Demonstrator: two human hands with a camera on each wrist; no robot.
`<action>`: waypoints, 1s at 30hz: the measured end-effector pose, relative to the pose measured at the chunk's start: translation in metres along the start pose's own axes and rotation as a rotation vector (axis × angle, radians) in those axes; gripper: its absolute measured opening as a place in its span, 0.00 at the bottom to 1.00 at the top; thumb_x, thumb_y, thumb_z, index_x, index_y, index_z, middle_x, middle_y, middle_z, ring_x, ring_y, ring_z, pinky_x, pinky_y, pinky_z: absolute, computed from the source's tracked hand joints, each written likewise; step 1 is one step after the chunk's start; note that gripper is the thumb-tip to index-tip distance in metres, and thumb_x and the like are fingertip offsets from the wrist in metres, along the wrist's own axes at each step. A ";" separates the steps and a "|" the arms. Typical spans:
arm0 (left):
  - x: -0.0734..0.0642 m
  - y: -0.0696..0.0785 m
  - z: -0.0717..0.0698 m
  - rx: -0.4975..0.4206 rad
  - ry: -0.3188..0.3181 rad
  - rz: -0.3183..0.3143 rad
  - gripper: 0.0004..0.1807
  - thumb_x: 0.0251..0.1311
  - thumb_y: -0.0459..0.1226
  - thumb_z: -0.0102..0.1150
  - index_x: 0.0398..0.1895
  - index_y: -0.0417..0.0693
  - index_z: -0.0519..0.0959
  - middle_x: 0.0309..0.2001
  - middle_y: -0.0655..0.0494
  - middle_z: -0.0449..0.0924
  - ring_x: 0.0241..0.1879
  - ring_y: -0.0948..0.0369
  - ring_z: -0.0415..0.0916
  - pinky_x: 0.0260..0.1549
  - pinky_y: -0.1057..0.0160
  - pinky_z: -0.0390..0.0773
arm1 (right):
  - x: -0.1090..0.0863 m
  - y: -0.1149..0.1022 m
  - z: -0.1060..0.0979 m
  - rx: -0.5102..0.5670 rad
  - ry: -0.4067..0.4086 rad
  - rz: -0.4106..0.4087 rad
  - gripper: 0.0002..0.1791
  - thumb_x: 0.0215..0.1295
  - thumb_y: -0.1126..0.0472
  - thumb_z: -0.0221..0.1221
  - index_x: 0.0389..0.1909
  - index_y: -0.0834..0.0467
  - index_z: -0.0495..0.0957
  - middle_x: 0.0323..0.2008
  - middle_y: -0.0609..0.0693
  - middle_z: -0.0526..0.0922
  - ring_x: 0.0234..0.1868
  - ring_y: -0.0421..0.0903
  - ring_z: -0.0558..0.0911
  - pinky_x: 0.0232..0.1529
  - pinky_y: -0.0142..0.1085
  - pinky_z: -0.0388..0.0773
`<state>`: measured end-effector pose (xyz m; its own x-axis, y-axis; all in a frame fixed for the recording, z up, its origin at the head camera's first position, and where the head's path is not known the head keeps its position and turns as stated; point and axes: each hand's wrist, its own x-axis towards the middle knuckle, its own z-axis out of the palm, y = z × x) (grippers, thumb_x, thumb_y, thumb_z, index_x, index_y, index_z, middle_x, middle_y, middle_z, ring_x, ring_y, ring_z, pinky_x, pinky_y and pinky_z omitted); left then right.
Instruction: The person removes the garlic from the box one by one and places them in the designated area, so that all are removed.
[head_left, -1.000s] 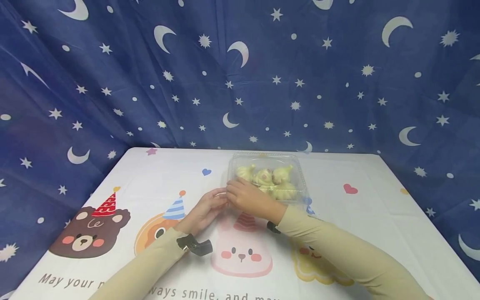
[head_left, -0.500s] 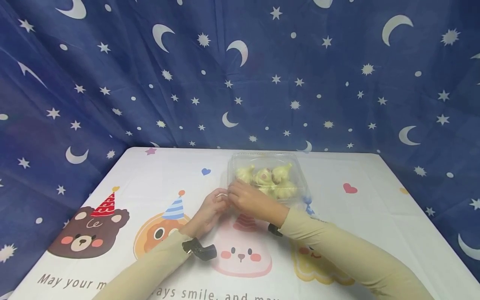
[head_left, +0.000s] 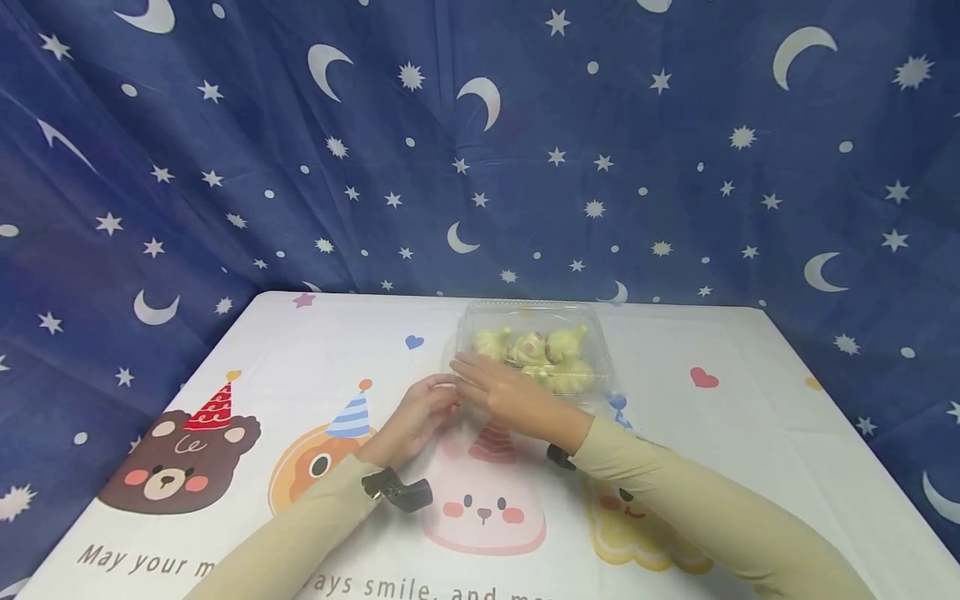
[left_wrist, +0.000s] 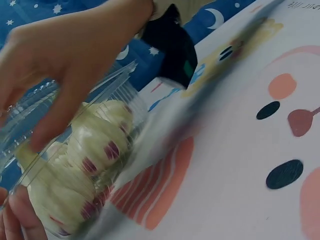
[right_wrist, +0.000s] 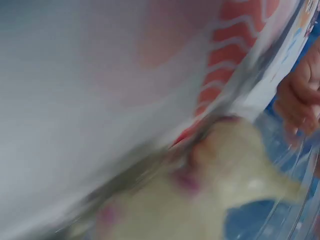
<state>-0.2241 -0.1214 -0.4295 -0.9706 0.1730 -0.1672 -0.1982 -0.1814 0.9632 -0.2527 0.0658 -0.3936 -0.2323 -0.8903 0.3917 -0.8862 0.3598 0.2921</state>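
A clear plastic clamshell box (head_left: 602,354) holds several pale garlic bulbs (head_left: 566,343) with purple patches, seen through its walls. My left hand (head_left: 420,417) is at the box's near left corner. In the left wrist view, the thumb and fingers of the left hand (left_wrist: 22,220) pinch the clear rim there. Over the front left edge of the lid reaches my right hand (head_left: 513,402), its fingers straight and close together, thumb apart in the left wrist view. Garlic bulbs (right_wrist: 230,160) fill much of the right wrist view, blurred.
The box stands near the back of a table under a white cloth (head_left: 360,333) printed with cartoon animals, hearts and lettering. Behind rises a blue curtain (head_left: 525,117) with moons and stars. Each wrist wears a small dark camera mount (head_left: 397,490).
My right hand's fingers have straightened from a bent hold at the front left corner, and the hand has shifted slightly right. My left hand stays at the corner, barely moved.
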 end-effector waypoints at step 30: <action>-0.001 -0.014 0.051 0.165 0.046 -0.072 0.21 0.64 0.39 0.50 0.50 0.28 0.75 0.42 0.36 0.82 0.32 0.61 0.83 0.35 0.66 0.82 | -0.066 0.029 -0.006 -0.135 0.304 0.024 0.20 0.74 0.62 0.38 0.49 0.68 0.76 0.47 0.63 0.82 0.49 0.57 0.82 0.48 0.44 0.80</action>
<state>-0.2129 -0.0700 -0.4321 -0.9606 0.1350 -0.2430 -0.2463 -0.0082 0.9692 -0.2608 0.1363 -0.4053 -0.1043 -0.7646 0.6360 -0.8162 0.4312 0.3846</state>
